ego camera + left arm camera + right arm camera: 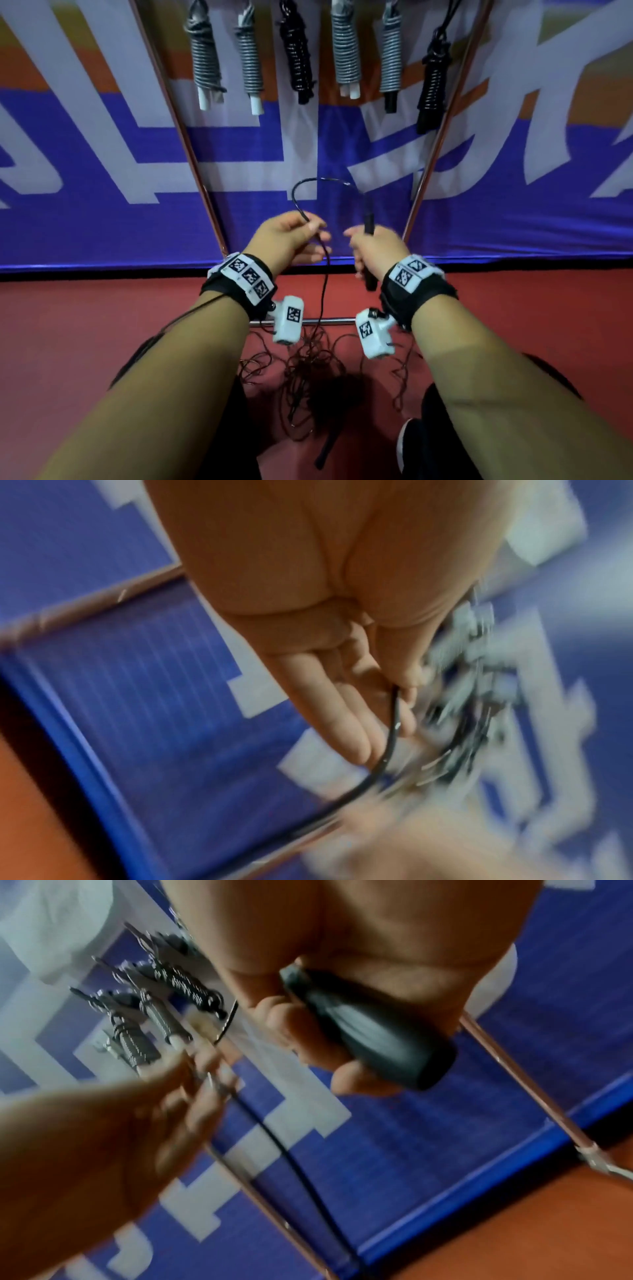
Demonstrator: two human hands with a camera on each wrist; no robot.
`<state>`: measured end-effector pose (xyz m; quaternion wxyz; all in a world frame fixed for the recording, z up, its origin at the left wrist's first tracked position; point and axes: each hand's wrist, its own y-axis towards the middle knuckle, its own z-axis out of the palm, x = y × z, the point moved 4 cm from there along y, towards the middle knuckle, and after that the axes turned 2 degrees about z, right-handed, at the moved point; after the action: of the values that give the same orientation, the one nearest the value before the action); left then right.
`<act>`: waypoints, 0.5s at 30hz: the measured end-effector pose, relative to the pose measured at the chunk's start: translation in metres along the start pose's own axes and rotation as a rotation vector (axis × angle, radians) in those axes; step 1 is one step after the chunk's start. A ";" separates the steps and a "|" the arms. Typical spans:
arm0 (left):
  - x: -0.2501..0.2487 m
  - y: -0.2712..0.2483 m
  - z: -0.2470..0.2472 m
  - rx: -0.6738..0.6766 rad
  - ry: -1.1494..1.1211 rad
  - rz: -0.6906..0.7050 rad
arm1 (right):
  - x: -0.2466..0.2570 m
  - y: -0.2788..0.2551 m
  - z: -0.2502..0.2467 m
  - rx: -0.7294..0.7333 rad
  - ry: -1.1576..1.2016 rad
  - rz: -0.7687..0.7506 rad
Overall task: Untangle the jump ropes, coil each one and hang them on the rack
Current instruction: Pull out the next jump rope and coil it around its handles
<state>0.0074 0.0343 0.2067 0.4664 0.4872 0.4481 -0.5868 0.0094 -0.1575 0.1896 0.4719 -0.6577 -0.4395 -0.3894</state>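
My right hand grips a black jump-rope handle, seen close up as a black handle in the right wrist view. A thin black cord arcs from the handle's top over to my left hand, which pinches it between thumb and fingers. In the left wrist view the cord runs along my fingers. Below the left hand the cord drops to a tangled heap of ropes on the red floor. Several coiled ropes hang on the rack above.
The rack's metal legs slant down either side of the hanging ropes, with a floor bar between them. A blue, white and orange banner stands behind. A loose black handle lies on the floor near my shoe.
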 end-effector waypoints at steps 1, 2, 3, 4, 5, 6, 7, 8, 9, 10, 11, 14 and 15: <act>-0.011 0.000 0.001 -0.031 -0.119 0.034 | -0.012 -0.003 0.010 0.125 -0.050 0.044; -0.019 0.002 0.002 -0.062 -0.225 0.064 | -0.018 -0.007 0.019 0.244 -0.117 0.064; -0.025 0.003 0.002 -0.082 -0.333 0.085 | -0.020 -0.010 0.027 0.337 -0.179 0.050; -0.029 0.004 0.002 -0.095 -0.419 0.104 | -0.019 -0.012 0.033 0.385 -0.213 0.014; -0.032 0.006 0.001 -0.107 -0.488 0.118 | -0.015 -0.013 0.036 0.395 -0.213 -0.035; -0.033 0.009 0.000 -0.120 -0.514 0.134 | -0.010 -0.011 0.037 0.373 -0.190 -0.080; -0.032 0.012 -0.001 -0.128 -0.519 0.137 | -0.006 -0.008 0.036 0.336 -0.147 -0.108; -0.029 0.016 -0.003 -0.130 -0.494 0.131 | -0.002 -0.004 0.034 0.303 -0.082 -0.118; -0.025 0.020 -0.004 -0.122 -0.450 0.106 | 0.002 -0.001 0.032 0.284 -0.002 -0.121; -0.017 0.024 -0.005 -0.118 -0.378 0.057 | 0.006 0.002 0.030 0.280 0.097 -0.125; -0.009 0.027 -0.004 -0.094 -0.296 -0.003 | 0.012 0.005 0.028 0.282 0.204 -0.129; 0.018 0.028 0.010 0.083 0.061 -0.150 | 0.029 0.013 0.020 0.308 0.465 -0.137; 0.025 0.023 0.018 0.194 0.238 -0.159 | 0.035 0.014 0.017 0.317 0.520 -0.149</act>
<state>0.0252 0.0100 0.1824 0.3131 0.5588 0.4785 -0.6006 0.0351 -0.1366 0.2136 0.6354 -0.4202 -0.4064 -0.5046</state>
